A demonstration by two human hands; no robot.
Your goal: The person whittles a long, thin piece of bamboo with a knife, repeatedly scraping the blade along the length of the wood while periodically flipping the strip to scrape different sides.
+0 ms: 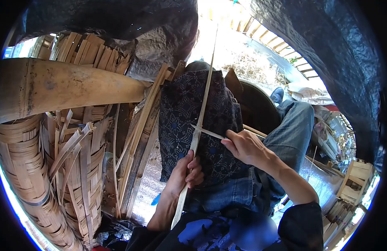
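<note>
A long, thin bamboo strip runs from near my torso up past my knee. My left hand is wrapped round its lower part. In my right hand is the handle end of a narrow knife, its blade lying across the strip just above my left hand. The knife's handle is hidden in my fingers. Beneath both, a dark patterned cloth covers my thigh.
A thick bamboo pole juts in from the left, above woven bamboo baskets. Split bamboo slats lean beside my leg. Dark plastic sheeting hangs at upper right. A wooden frame stands at far right.
</note>
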